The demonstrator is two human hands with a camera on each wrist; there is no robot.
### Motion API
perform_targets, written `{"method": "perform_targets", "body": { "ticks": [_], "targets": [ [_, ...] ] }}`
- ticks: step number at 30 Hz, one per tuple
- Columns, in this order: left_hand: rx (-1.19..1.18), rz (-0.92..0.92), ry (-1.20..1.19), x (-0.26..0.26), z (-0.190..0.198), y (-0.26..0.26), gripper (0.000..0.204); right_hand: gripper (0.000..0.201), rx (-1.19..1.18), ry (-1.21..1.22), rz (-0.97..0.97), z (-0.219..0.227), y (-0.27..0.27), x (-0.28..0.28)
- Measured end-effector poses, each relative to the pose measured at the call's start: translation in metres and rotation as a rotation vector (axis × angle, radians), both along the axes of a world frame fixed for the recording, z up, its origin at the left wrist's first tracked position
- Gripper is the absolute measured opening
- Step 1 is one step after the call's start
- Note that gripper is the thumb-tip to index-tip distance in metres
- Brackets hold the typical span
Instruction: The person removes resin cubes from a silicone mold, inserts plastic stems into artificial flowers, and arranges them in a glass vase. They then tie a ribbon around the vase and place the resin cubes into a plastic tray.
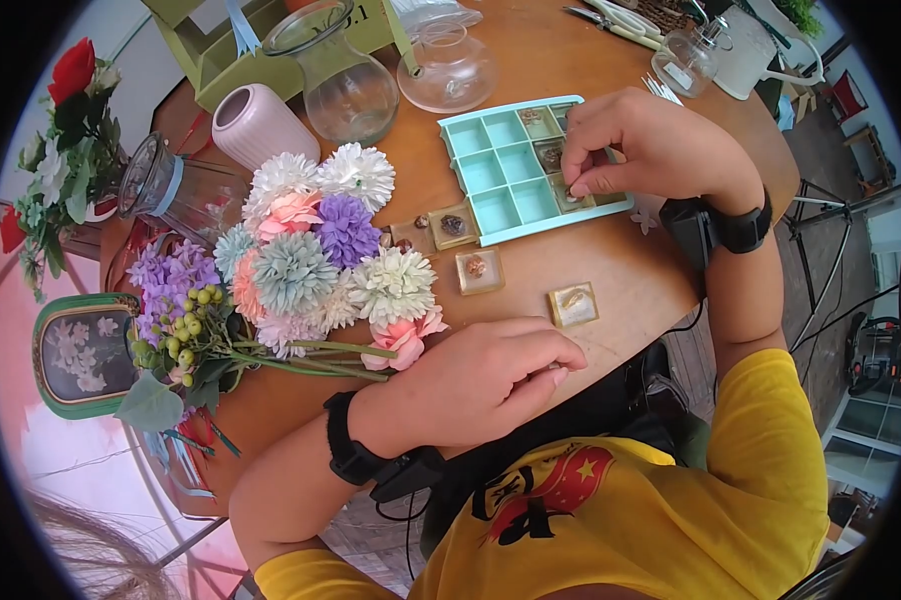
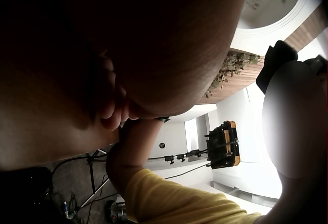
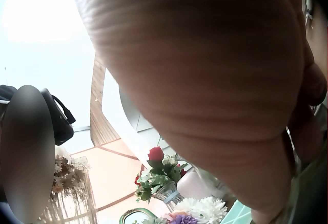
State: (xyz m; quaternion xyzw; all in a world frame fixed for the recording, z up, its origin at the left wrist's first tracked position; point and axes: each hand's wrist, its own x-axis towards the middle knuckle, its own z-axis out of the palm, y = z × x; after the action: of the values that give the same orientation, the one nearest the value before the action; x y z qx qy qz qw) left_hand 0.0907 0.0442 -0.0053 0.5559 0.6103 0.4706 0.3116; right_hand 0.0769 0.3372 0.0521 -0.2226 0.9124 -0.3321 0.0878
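Note:
A mint-green compartment tray (image 1: pixel 495 208) lies on the table, with several clear square resin blocks in its right-hand part. My right hand (image 1: pixel 636 145) is over that side, its thumb and fingertips pinching at a resin block (image 1: pixel 571 203) in the near row; the fingers partly hide it. My left hand (image 1: pixel 471 375) rests on the table by the near edge, fingers loosely curled and holding nothing. Between this hand and the tray lie a resin block with a pale inset (image 1: pixel 573 304) and another with a brownish inset (image 1: pixel 478 271). A block with a dark inset (image 1: pixel 454 227) sits against the tray's left side.
Left of the tray lies a bunch of artificial flowers (image 1: pixel 296 270). Behind it stand a pink ribbed vase (image 1: pixel 266 130), a glass vase (image 1: pixel 351 95) and a round glass bowl (image 1: pixel 449 75). A glass spray bottle (image 1: pixel 686 62) and scissors (image 1: pixel 616 25) are at the far right.

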Motion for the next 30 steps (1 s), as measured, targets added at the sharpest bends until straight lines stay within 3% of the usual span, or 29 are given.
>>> {"method": "perform_targets", "body": {
  "ticks": [19,28,30],
  "targets": [
    [-0.006,0.009,-0.002,0.0002,0.0009,0.0002,0.016,0.011,0.048,-0.131,-0.111,0.0034,-0.007,0.0038],
    [-0.018,0.004,0.0,0.0,0.0017,0.0002,0.017,0.012,0.029,0.147,-0.092,0.004,0.0023,0.0015],
    [-0.021,0.006,-0.003,-0.0001,0.0016,0.0004,0.017,0.015,-0.044,0.034,0.007,0.0089,-0.0015,0.0041]
  ]
}}
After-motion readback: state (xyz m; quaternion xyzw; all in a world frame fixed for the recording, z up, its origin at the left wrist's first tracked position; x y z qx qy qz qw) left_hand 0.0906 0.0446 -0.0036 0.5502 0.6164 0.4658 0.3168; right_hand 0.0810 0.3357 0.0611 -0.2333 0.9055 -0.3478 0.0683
